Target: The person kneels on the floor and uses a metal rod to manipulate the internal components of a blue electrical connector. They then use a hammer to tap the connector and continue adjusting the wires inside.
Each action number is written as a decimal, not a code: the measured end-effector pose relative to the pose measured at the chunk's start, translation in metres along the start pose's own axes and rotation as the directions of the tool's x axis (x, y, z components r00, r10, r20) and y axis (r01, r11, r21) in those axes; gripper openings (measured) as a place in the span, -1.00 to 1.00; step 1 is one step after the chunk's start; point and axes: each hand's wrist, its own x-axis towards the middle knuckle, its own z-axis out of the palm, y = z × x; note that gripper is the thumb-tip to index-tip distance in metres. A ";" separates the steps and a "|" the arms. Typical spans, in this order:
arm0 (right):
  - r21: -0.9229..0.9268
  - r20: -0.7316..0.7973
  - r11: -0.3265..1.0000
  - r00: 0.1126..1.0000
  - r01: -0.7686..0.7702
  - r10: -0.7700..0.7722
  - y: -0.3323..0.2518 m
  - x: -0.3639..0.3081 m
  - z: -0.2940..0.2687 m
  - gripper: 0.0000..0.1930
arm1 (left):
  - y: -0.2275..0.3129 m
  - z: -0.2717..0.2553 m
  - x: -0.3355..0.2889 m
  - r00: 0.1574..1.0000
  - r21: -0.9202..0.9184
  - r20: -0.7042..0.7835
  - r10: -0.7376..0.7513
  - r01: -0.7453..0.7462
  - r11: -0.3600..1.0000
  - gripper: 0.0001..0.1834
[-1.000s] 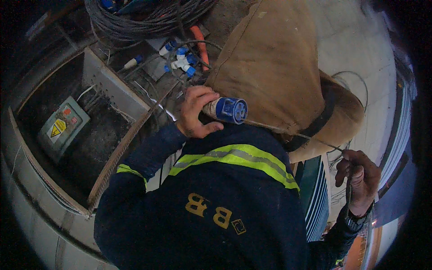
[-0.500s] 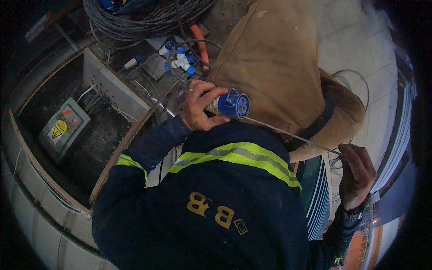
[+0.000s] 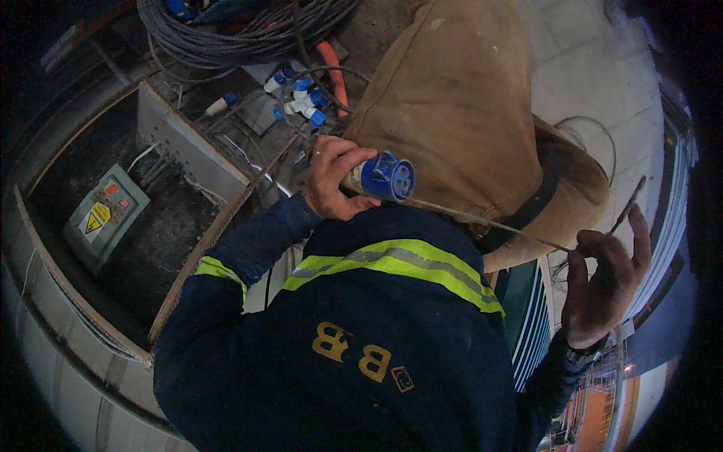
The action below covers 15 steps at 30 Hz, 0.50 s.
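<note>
My left hand [image 3: 331, 181] is closed around the pale, dirty body of a round blue industrial connector [image 3: 390, 178]. The connector's face, with several holes, is turned to the right. From beside that face a thin, dirty cord [image 3: 489, 223] runs taut across my lap to my right hand [image 3: 604, 286]. There the thumb and fingertips pinch the cord, while another finger is raised. A dark, loose-looking end [image 3: 628, 203] sticks up past the fingers; whether it belongs to the same cord I cannot tell.
A big coil of black cable [image 3: 233, 45] lies at the far left, near several blue-and-white plugs [image 3: 307, 99] and an orange tube [image 3: 334, 75]. At left, an open wooden box [image 3: 192, 147] holds a grey electrical enclosure [image 3: 124, 203] with a yellow warning label. My bent legs wear brown trousers [image 3: 459, 98].
My right hand has turned and its fingers have opened out somewhat, the dark end now showing above them. The connector has rolled slightly in my left hand, showing its face more fully.
</note>
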 end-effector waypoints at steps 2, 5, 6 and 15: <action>0.206 -0.088 0.960 0.974 -0.188 0.209 -0.001 -0.007 0.012 -0.63 | 0.000 0.000 0.000 1.000 0.003 0.003 -0.001 0.001 1.000 -0.25; 0.435 -0.088 0.805 0.871 -0.404 0.484 -0.006 -0.026 0.025 -0.52 | 0.001 -0.001 0.001 1.000 0.006 0.006 -0.003 0.003 1.000 -0.24; 0.282 -0.097 0.885 0.907 -0.370 0.410 -0.005 -0.028 0.024 -0.47 | 0.001 -0.001 0.001 1.000 0.008 0.002 0.003 -0.003 1.000 -0.24; 0.040 -0.246 0.999 0.969 0.031 -0.020 0.006 -0.026 0.011 -0.77 | 0.000 0.000 0.002 1.000 0.017 -0.007 0.006 -0.006 1.000 -0.26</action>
